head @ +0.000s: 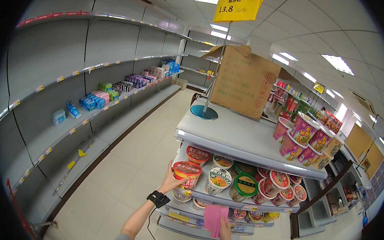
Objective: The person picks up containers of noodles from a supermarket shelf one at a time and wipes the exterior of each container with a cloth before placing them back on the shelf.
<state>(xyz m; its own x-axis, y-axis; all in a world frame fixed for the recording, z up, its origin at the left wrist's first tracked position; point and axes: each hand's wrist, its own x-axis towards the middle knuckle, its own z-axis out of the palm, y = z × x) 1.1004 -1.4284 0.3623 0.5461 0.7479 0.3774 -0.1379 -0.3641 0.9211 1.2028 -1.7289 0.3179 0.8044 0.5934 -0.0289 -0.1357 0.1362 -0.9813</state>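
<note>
My left hand (170,180) is wrapped around the side of a red instant noodle bucket (186,176) at the front left of the shelf. A pink cloth (213,219) hangs from my right hand (225,232), held in front of the lower shelves. To the right of the red bucket stand a white noodle cup (218,183) and a green-lidded cup (244,187). Several red and white cups (279,180) are stacked farther right, some tilted. Another red bucket (197,155) sits behind the gripped one.
Above, the unit's top shelf (230,131) carries a cardboard box (244,83), a sign stand base (204,112) and stacked purple cups (304,129). A tiled aisle (128,162) separates it from a long wall shelf (64,126) with packets. A cable (149,227) hangs from my left wristband.
</note>
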